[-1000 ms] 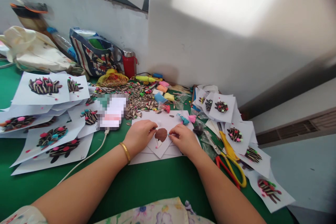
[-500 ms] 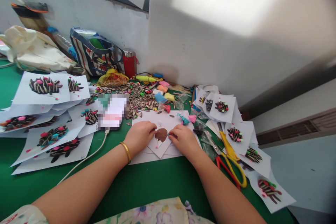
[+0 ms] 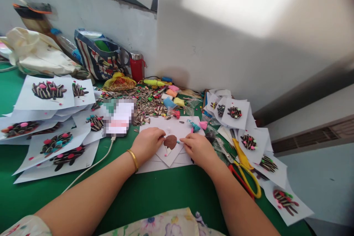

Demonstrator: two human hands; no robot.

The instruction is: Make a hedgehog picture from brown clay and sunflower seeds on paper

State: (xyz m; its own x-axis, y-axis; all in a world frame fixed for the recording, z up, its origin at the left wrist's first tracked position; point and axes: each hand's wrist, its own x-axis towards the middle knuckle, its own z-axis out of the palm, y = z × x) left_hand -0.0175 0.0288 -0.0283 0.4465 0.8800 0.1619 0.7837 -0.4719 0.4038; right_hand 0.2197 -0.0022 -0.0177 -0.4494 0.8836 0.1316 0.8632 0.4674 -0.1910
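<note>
A white paper card [image 3: 168, 160] lies turned cornerwise on larger white sheets, with a flat brown clay shape [image 3: 170, 141] on it. Just below the brown shape, thin drawn lines and a small pink dot [image 3: 165, 155] show on the card. My left hand [image 3: 148, 145], with a gold bangle on the wrist, pinches the card's left edge beside the clay. On the other side, my right hand [image 3: 199, 149] has its fingertips closed at a tiny blue bit of clay [image 3: 178, 141] against the brown shape's right edge. The thumb's contact there is hard to see.
Sunflower seeds [image 3: 149, 99] lie heaped behind the sheets, beside coloured clay packs [image 3: 167, 102]. Cards with seed pictures are stacked at left [image 3: 52, 92] and right [image 3: 235, 112]. A phone [image 3: 118, 118] with a cable, scissors [image 3: 243, 173] and a red flask [image 3: 136, 67] surround the work.
My right hand has drawn slightly to the right, showing more of the blue bit at the brown shape's edge. The left hand stays at the card.
</note>
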